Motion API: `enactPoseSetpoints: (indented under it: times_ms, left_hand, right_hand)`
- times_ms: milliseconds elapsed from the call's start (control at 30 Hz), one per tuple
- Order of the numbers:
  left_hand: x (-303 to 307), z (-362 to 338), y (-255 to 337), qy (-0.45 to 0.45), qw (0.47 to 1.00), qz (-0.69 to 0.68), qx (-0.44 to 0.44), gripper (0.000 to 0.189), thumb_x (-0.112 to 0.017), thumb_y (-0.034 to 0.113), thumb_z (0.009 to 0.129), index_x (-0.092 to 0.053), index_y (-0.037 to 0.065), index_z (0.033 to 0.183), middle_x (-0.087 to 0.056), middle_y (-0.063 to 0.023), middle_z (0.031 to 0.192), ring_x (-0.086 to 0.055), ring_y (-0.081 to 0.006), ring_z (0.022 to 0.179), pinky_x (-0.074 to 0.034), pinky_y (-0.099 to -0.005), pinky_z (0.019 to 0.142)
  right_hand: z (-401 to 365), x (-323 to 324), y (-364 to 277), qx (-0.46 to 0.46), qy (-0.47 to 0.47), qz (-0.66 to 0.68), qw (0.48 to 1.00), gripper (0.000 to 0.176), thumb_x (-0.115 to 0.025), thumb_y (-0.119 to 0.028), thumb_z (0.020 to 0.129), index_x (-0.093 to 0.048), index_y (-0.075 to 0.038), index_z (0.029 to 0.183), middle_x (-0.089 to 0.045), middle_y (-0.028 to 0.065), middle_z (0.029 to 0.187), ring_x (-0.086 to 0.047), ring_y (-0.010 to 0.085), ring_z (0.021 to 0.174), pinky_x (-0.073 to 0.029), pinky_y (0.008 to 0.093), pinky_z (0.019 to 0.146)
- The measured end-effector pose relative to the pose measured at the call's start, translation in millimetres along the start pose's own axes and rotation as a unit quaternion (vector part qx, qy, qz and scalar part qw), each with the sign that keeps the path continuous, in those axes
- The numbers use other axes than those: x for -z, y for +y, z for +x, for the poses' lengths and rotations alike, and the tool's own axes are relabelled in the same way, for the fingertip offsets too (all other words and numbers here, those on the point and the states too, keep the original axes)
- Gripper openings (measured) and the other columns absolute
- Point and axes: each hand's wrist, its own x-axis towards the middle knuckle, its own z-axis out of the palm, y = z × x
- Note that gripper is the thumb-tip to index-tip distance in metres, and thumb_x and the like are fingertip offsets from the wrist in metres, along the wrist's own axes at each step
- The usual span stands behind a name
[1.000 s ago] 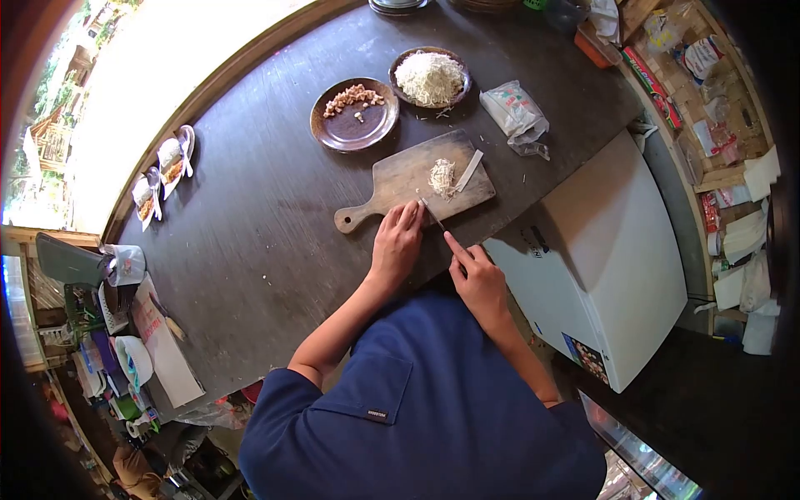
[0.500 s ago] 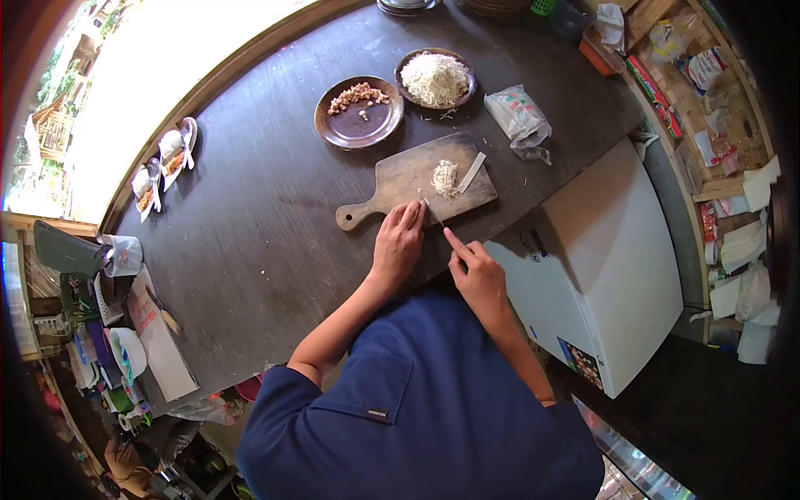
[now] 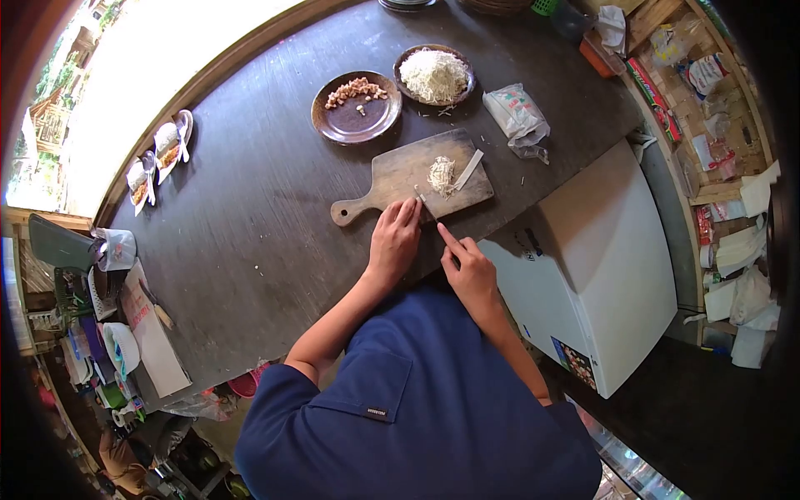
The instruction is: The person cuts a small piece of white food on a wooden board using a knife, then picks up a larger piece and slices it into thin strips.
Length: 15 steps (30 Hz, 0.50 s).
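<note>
A wooden cutting board (image 3: 398,172) lies near the table's edge in front of me. On it are a small heap of pale shreds (image 3: 441,175) and a flat pale strip (image 3: 469,169). My left hand (image 3: 396,240) is closed at the board's near edge, fingertips pressed down beside tiny pale bits; whatever they pinch is hidden. My right hand (image 3: 472,271) grips a knife (image 3: 430,212), its index finger stretched along the top. The blade rests by my left fingertips, and its handle is mostly covered by my palm.
Beyond the board stand a brown plate (image 3: 356,129) of chopped brownish pieces and a plate heaped with white shreds (image 3: 433,77). A plastic-wrapped packet (image 3: 517,115) lies to the right. Two small dishes with spoons (image 3: 171,146) sit far left; a white freezer (image 3: 600,275) stands at right.
The view has shifted slightly, so the whole scene sits a little differently. My hands keep nearly the same place on the board, the knife still beside my left fingertips.
</note>
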Motion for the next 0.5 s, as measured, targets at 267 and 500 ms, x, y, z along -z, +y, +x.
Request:
enactPoseSetpoints:
  times_ms: [267, 500]
  left_hand:
    - [1.2, 1.8, -1.4, 0.010, 1.000, -0.012, -0.003, 0.053, -0.069, 0.006, 0.082, -0.065, -0.004, 0.134, -0.063, -0.0119, 0.132, -0.060, -0.0300, 0.120, -0.052, -0.0392, 0.106]
    - [1.2, 0.4, -0.8, 0.014, 1.000, -0.010, 0.003, 0.056, -0.069, 0.009, 0.082, -0.064, -0.006, 0.136, -0.063, -0.0120, 0.132, -0.060, -0.0284, 0.123, -0.051, -0.0392, 0.108]
  right_hand:
    - [-5.3, 3.9, -1.2, 0.010, 0.012, 0.001, 1.000, 0.052, -0.068, -0.017, 0.098, -0.067, -0.032, 0.147, -0.063, 0.0083, 0.091, -0.071, 0.0351, 0.074, -0.059, 0.0484, 0.067]
    - [8.7, 2.3, -3.6, 0.024, 0.019, 0.021, 0.999, 0.050, -0.068, -0.017, 0.099, -0.068, -0.031, 0.146, -0.065, 0.0084, 0.092, -0.071, 0.0345, 0.075, -0.059, 0.0466, 0.068]
